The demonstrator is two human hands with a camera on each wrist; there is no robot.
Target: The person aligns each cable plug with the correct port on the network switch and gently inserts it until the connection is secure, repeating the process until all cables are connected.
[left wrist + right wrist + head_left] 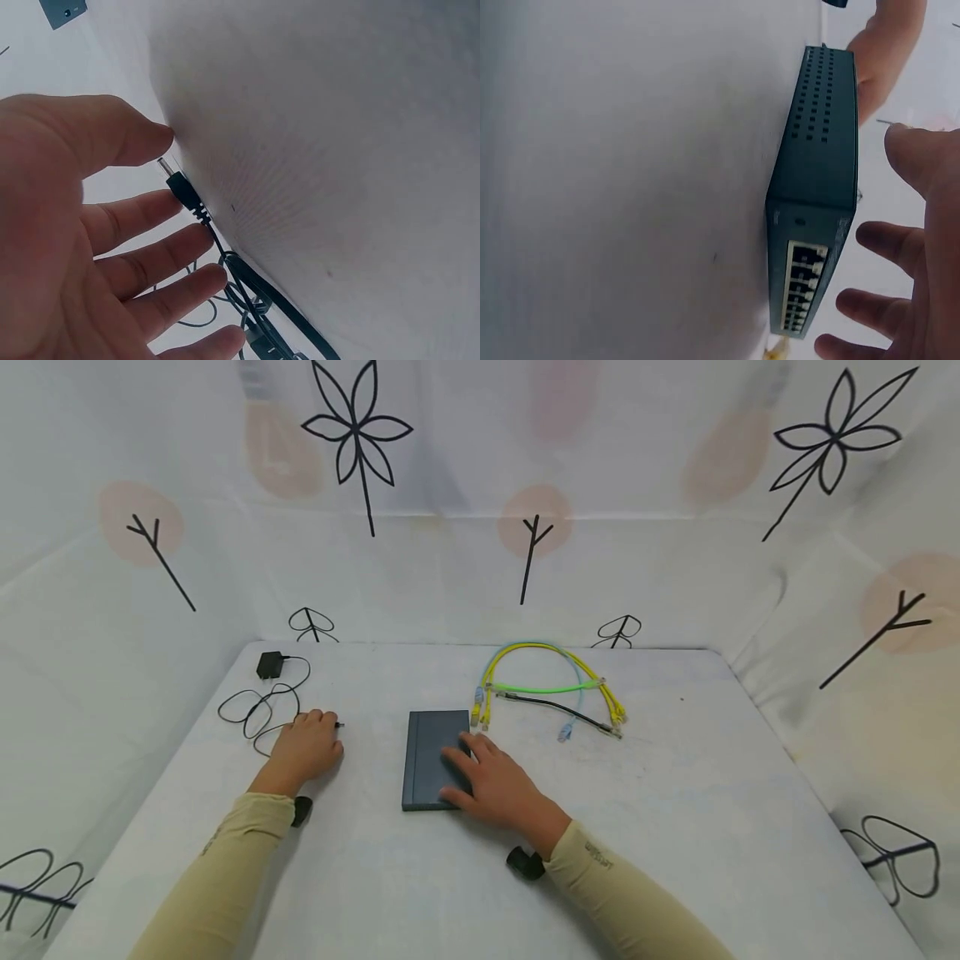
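Note:
A dark grey-blue network switch [431, 752] lies flat mid-table; the right wrist view shows its row of ports [805, 289] and vented side. Over its right edge hovers my right hand [495, 781], fingers spread and holding nothing. My left hand [307, 745] is at the table's left, beside a thin black cable's barrel plug [184, 191]. Its thumb and fingers are apart around the plug, without a visible pinch. That cable [251, 718] loops back to a black power adapter [270, 665]. In the left wrist view, a corner of the switch [64, 11] shows a round socket.
Several network cables lie behind the switch to the right: yellow [540, 645], light blue [566, 732], green [543, 689] and black [558, 703]. The yellow and blue ends come close to the switch's far right corner. White printed cloth [450, 577] surrounds the white table [675, 827].

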